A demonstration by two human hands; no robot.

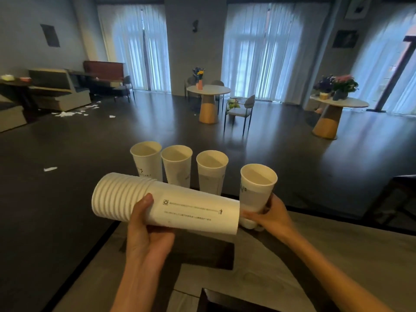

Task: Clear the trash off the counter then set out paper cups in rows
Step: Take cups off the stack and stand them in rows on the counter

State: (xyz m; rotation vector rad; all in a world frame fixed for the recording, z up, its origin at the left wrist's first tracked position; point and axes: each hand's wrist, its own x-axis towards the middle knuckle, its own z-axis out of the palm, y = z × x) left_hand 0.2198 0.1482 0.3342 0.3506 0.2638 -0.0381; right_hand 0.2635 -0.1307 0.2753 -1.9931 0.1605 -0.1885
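Note:
My left hand (pixel 147 230) grips a stack of nested white paper cups (pixel 166 202), held sideways with the rims pointing left. My right hand (pixel 269 213) holds a single upright paper cup (pixel 256 186) by its lower part, just right of the stack's base end. Three more white paper cups stand upright in a row along the counter's far edge: the left cup (pixel 146 159), the middle cup (pixel 177 164) and the right cup (pixel 211 171). The held cup sits in line with them at the row's right end. Whether its base touches the counter is hidden.
The grey counter (pixel 337 255) runs from lower left to right, with a dark recess (pixel 202 255) under my hands. Beyond it lies a dark floor with scraps of paper (pixel 67 113) at left, round tables with flowers (pixel 208 90) and a chair (pixel 240 109).

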